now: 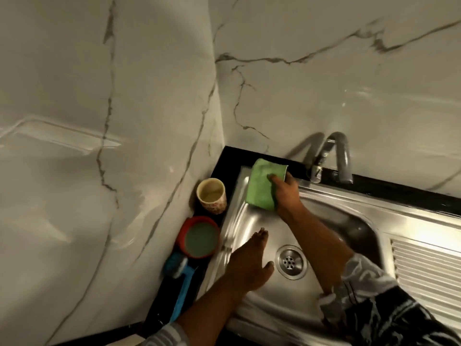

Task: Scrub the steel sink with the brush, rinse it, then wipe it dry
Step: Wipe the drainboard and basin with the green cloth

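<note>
Right hand (287,196) is being pressed at the far left corner of the steel sink (336,196), with a green cloth (262,186) being pinched under the thumb; the remaining fingers are being hidden by the cloth. Left hand (249,260) is being held flat, fingers straight and close together, low over the basin floor just left of the drain (290,262); contact cannot be told.

Brush (178,275) is lying on the black counter (232,156) at near left, beside a red tub (198,237) and a paper cup (212,196), well apart from both hands. No water is being seen running from the tap (331,158).

Judged step: the wipe-dry is being carried out, starting on the rim. Next move is judged to call for the cloth being drawn along the left rim and down the basin wall toward the drain, with flat pressure and overlapping strokes, and for the left hand being lifted out of the path. Wetness in the shadowed right side of the basin cannot be judged.
</note>
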